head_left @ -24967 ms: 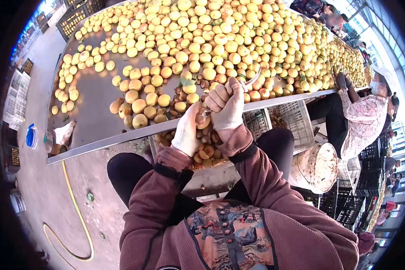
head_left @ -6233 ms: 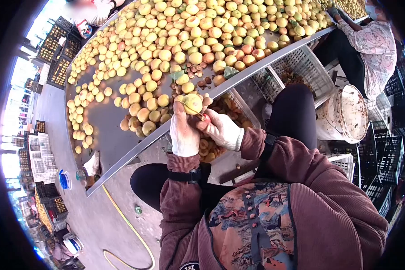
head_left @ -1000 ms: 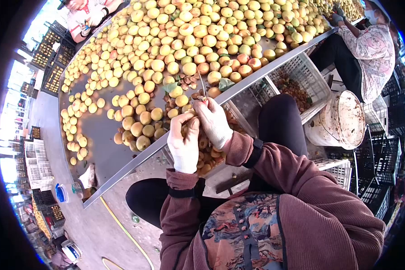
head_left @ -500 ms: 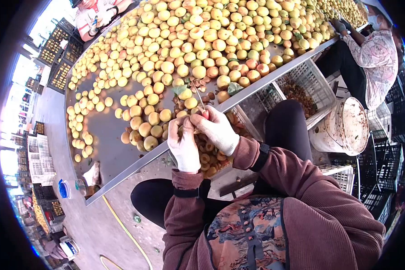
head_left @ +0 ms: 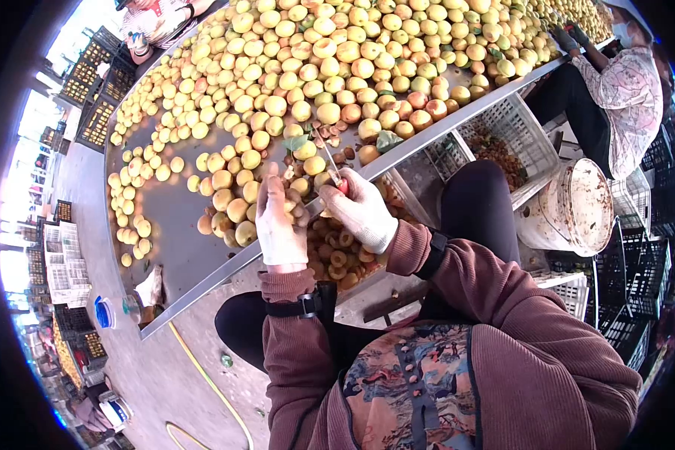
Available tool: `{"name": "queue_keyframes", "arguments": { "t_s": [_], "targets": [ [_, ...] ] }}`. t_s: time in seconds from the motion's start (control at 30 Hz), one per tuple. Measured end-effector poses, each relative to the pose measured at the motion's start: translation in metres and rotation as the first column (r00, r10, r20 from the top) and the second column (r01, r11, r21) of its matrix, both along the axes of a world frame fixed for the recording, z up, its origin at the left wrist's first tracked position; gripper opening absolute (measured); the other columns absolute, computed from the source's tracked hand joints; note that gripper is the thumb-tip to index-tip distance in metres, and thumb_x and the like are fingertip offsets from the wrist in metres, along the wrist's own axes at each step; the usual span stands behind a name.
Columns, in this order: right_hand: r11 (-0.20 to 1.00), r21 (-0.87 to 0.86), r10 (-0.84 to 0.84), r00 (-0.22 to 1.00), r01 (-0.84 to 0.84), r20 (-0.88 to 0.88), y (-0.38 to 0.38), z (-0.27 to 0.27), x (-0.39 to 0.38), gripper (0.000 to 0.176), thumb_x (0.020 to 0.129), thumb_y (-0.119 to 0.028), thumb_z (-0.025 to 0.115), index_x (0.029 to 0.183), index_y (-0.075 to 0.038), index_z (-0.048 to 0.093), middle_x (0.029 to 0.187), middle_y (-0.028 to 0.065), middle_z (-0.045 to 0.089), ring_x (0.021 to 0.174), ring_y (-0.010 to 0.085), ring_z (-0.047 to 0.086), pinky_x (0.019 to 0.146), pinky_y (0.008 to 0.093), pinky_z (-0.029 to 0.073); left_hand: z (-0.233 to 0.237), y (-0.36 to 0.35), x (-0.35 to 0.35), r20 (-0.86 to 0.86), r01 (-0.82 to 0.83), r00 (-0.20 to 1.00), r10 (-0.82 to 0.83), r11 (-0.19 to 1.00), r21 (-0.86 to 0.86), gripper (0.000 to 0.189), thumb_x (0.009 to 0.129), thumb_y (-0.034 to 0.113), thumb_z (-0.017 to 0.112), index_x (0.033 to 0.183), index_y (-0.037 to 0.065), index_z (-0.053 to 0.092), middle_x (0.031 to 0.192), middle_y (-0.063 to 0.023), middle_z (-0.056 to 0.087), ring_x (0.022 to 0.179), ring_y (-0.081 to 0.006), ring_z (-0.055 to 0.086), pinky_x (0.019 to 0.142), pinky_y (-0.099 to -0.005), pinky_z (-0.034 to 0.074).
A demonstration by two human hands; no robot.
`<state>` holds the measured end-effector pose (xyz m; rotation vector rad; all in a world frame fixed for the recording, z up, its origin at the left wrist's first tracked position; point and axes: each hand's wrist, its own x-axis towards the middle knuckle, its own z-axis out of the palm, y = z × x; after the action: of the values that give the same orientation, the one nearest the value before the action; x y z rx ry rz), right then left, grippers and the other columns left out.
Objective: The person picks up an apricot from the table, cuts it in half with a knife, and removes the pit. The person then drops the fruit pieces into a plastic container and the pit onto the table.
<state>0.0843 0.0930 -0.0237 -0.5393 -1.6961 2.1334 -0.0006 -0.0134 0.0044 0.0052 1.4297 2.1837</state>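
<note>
Your right hand has a snug grip on the red-handled knife; your left hand has its grip pretty wide, blurry stuff beside its fingers. Cut fruit sits just below, whole fruit beyond on the table.

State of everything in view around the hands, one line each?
Right hand, closed on the knife
Knife, gripped, blade bare, extending toward the table
Left hand, fingers raised, grip too blurred to tell
Yellow fruit, mostly whole, loose, heaped
Metal table, partly covered
Cut fruit, in crate below table edge
White bucket, stained
Yellow hose, uncoiled on floor
</note>
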Motion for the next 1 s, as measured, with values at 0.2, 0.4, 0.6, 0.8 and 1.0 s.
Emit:
{"name": "queue_keyframes", "arguments": {
  "t_s": [0.2,0.4,0.6,0.8,1.0],
  "targets": [
    [1.000,0.029,0.003,1.000,-0.002,-0.031,0.006,0.005,0.001,0.023,0.090,-0.021,0.066,0.083,-0.005,0.050,0.079,-0.0025,0.050,0.074,0.0047,0.045,0.067,0.0218,0.042,-0.020,-0.017,-0.006,0.152,0.199,0.964,-0.219,0.970,0.138,0.035,0.099,0.025,0.051,0.128,0.004,0.052,0.087,-0.0003,0.057,0.070,-0.0101,0.053,0.060,-0.0221,0.043],
    [0.736,0.675,0.009,0.998,-0.044,0.055,0.013,0.019,0.015,0.035,0.080,-0.033,0.069,0.085,0.000,0.058,0.078,0.0170,0.057,0.073,0.0342,0.059,0.067,0.0390,0.048,-0.017,-0.022,0.041,-0.687,-0.100,0.543,-0.483,0.775,-0.624,0.054,0.084,0.009,0.070,0.130,-0.001,0.045,0.118,-0.0169,0.063,0.103,-0.0298,0.065,0.087,-0.0339,0.051],
    [0.826,0.563,-0.052,0.991,-0.028,0.126,0.018,-0.003,0.022,0.036,0.086,-0.035,0.066,0.085,0.000,0.054,0.075,0.0188,0.058,0.072,0.0355,0.060,0.066,0.0390,0.048,-0.063,-0.019,0.059,-0.669,-0.070,0.531,-0.520,0.760,-0.646,0.068,0.076,0.021,0.080,0.130,-0.002,0.045,0.123,-0.0205,0.058,0.111,-0.0319,0.060,0.091,-0.0367,0.050],
    [0.977,0.197,-0.090,0.995,0.080,0.045,0.034,0.012,0.026,0.031,0.093,-0.028,0.061,0.081,-0.004,0.046,0.068,0.0033,0.047,0.064,0.0095,0.044,0.059,0.0274,0.042,-0.100,-0.026,0.048,-0.335,0.205,0.843,-0.421,0.827,-0.524,0.053,0.082,0.019,0.073,0.125,-0.003,0.052,0.122,-0.0155,0.061,0.112,-0.0239,0.060,0.093,-0.0322,0.048],
    [0.971,0.222,-0.088,0.995,0.094,-0.037,0.037,0.002,0.028,0.030,0.095,-0.028,0.060,0.086,-0.003,0.046,0.069,0.0041,0.047,0.064,0.0113,0.044,0.060,0.0292,0.043,0.004,-0.012,-0.010,-0.762,-0.452,0.420,-0.493,0.615,-0.647,0.035,0.084,0.020,0.066,0.116,0.006,0.063,0.101,-0.0157,0.067,0.092,-0.0324,0.064,0.083,-0.0402,0.051]
  ]
}}
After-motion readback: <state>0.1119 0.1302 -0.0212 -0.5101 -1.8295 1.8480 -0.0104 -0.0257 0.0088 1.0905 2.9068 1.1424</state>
